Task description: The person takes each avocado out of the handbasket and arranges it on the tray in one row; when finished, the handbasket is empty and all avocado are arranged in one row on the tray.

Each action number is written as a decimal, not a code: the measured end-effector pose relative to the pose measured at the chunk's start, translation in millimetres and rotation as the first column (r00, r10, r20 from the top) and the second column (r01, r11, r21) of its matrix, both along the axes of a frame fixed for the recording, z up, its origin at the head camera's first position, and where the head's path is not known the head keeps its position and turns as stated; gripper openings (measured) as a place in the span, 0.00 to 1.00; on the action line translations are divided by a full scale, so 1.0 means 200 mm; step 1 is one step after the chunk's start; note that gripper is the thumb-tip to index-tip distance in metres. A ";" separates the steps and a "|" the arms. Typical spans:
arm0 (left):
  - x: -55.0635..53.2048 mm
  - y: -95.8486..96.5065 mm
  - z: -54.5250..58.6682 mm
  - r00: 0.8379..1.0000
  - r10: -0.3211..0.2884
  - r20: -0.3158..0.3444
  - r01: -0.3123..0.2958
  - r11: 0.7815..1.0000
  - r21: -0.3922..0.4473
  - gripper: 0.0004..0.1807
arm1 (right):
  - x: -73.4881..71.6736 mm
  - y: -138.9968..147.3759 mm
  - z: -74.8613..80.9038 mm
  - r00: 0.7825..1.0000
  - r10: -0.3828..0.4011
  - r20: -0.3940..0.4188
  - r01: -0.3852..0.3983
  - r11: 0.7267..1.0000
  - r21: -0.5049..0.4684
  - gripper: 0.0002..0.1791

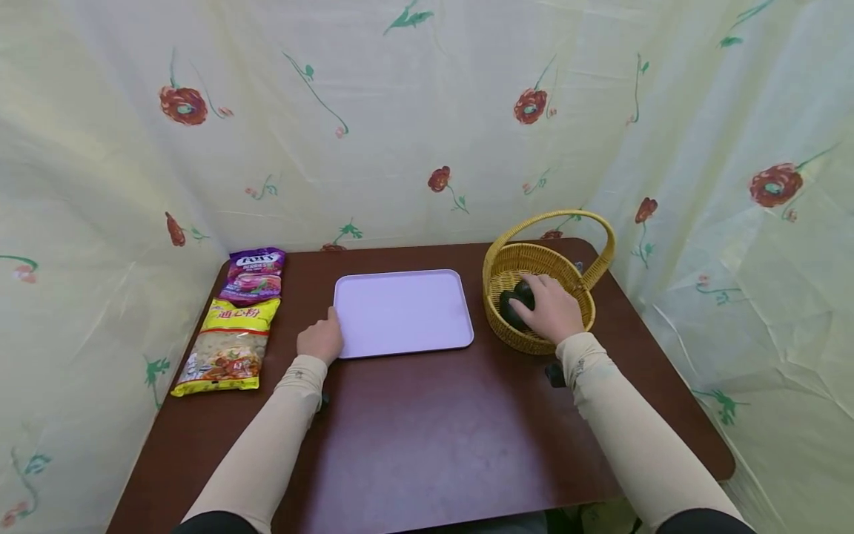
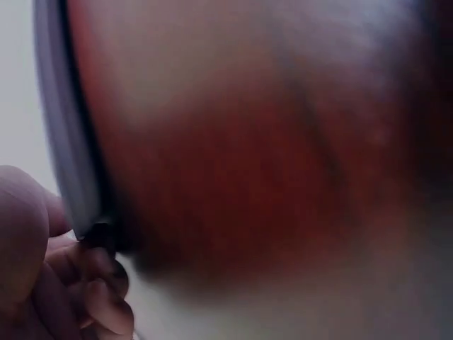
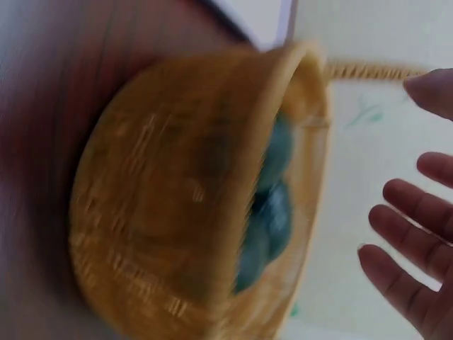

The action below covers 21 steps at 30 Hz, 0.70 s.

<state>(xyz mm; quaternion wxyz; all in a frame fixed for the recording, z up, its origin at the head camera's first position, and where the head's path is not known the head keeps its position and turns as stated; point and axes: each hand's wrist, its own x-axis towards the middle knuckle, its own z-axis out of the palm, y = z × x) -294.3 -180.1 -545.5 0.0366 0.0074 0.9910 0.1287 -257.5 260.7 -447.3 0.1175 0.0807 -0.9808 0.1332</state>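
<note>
My left hand (image 1: pixel 322 340) is at the left edge of a pale lilac rectangular tray (image 1: pixel 403 311). In the left wrist view the thumb lies over the tray's rim and curled fingers are beneath it, gripping the edge. My right hand (image 1: pixel 552 308) is over a yellow woven basket (image 1: pixel 510 338) with a tall handle. Several dark green, rounded fruits that look like avocados (image 3: pixel 274 212) lie inside. The right wrist view shows that hand's fingers (image 3: pixel 407 212) spread and loosely extended, with nothing between them. From the head view, its fingertips overlap the fruits; contact is unclear.
A purple snack bag (image 1: pixel 253 278) and a yellow-and-clear bag of pasta (image 1: pixel 230 345) lie at the left of the brown table (image 1: pixel 440 437). A flowered curtain (image 1: pixel 400 148) hangs around the table's back and sides. The basket's handle (image 1: pixel 557 213) arches above its rim.
</note>
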 end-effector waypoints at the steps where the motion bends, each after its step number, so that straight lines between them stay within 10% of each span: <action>1: 0.00 0.00 -0.01 1.000 -0.004 -0.014 0.004 1.000 -0.002 0.19 | -0.01 0.03 -0.01 0.999 -0.018 0.028 0.018 1.000 -0.003 0.33; 13: -0.01 -0.02 -0.02 0.999 -0.025 -0.042 0.025 1.000 -0.017 0.20 | -0.08 0.22 -0.09 0.922 -0.132 0.365 0.136 0.991 0.014 0.38; 21: -0.01 -0.01 0.00 0.999 -0.020 -0.038 0.019 1.000 -0.021 0.21 | -0.11 0.24 -0.15 0.886 -0.121 0.447 0.127 0.992 0.017 0.43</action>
